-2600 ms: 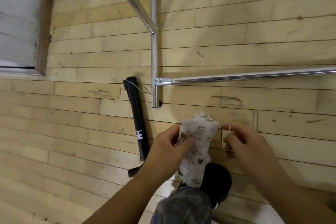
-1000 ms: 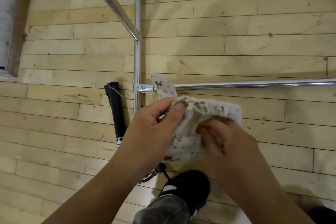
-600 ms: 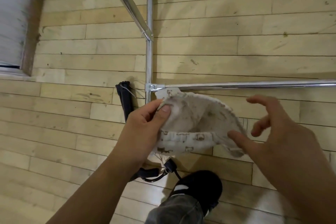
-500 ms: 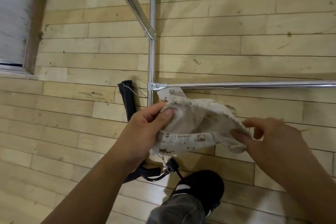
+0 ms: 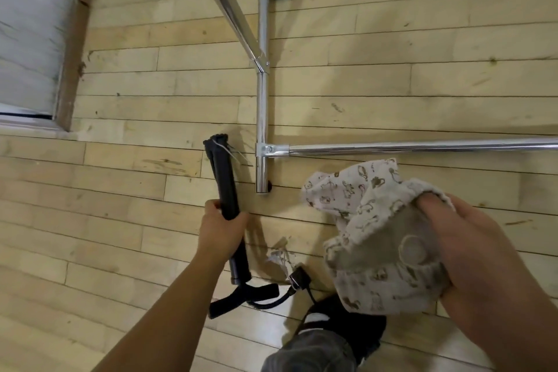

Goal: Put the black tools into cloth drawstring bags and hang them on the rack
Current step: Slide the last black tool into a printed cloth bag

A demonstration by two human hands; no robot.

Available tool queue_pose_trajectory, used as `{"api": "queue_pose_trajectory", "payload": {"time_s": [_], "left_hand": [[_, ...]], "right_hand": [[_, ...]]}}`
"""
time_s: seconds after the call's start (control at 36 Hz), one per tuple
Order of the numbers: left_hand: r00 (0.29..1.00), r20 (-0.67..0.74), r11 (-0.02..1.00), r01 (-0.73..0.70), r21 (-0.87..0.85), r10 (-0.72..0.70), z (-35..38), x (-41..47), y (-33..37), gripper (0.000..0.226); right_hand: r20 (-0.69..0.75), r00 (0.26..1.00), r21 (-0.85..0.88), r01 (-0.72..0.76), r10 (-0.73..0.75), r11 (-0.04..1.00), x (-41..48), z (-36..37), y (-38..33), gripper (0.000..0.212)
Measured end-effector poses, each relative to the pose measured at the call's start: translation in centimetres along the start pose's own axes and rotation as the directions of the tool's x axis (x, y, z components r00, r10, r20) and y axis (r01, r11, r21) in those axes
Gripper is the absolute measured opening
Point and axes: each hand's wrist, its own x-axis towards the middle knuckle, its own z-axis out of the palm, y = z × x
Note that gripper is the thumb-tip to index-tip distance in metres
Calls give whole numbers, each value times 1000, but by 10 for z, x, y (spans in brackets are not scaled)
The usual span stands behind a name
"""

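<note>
A long black tool point(image 5: 223, 184), a tube with a handle and hose at its near end, lies on the wooden floor beside the rack's foot. My left hand point(image 5: 222, 231) grips the tube around its middle. My right hand point(image 5: 471, 254) holds a white cloth drawstring bag point(image 5: 371, 220) printed with small brown animals; my fingers are tucked into its open mouth. The bag hangs to the right of the tool, apart from it. The chrome rack point(image 5: 262, 93) stands just beyond, with a low bar point(image 5: 422, 146) running right.
My black shoe point(image 5: 341, 323) and grey trouser leg are at the bottom centre. A grey wall panel with brown trim point(image 5: 69, 48) fills the upper left. A loose white string point(image 5: 279, 257) lies on the floor near the tool's hose.
My left hand has let go of the bag and dropped to grip the black tool on the floor. The bag now hangs from my right hand alone, shifted right.
</note>
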Motion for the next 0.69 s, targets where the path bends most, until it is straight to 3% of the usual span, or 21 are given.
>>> {"api": "queue_pose_trajectory", "payload": {"time_s": [0.08, 0.19, 0.31, 0.39, 0.44, 0.56, 0.69], "left_hand": [[999, -23, 982, -34, -185, 31, -13, -20, 15, 37], [983, -63, 875, -184, -448, 175, -38, -49, 41, 29], [949, -86, 729, -289, -621, 302, -58, -75, 73, 21], [967, -81, 569, -209, -796, 241, -70, -83, 87, 15], [977, -10, 450, -108, -886, 215, -77, -84, 89, 27], [948, 112, 384, -11, -923, 297, -83, -87, 89, 27], [951, 170, 386, 59, -920, 259, -72, -102, 83, 28]], "right_hand": [[0, 1000, 44, 15, -15, 999, -4, -3, -6, 29], [-28, 999, 68, -35, 37, 997, -5, -3, -7, 36], [-112, 993, -150, 3, -20, 989, -2, -5, -1, 43], [-141, 987, -277, 36, -78, 960, 2, -16, 3, 45], [-140, 987, -308, 31, -77, 951, 7, -25, 6, 44], [-142, 988, -191, -88, 61, 978, 20, -38, 16, 46], [-63, 945, 181, -304, 320, 935, 37, -40, 27, 68]]}}
